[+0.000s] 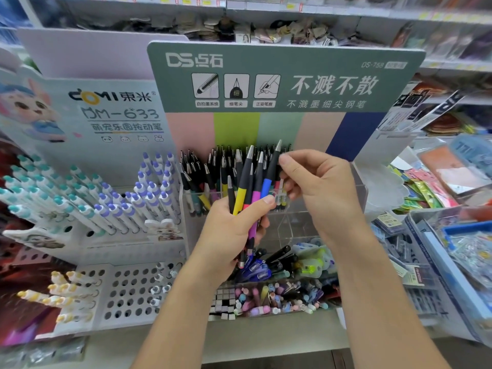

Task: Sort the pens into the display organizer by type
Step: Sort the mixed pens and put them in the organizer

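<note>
Two bare forearms; hands (pixel 234 230) unadorned; short trimmed nails; sleeves out of view

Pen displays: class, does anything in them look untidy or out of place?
Yes. In the clear bin below the upright black pens, loose pens lie jumbled on their sides, colours and types mixed. The white rack on the left has many unfilled holes.

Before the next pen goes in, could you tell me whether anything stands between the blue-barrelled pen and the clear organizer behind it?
Nothing visible blocks it. The right hand pinches the blue-barrelled pen directly before the clear organizer, whose compartments already hold upright pens.
</note>
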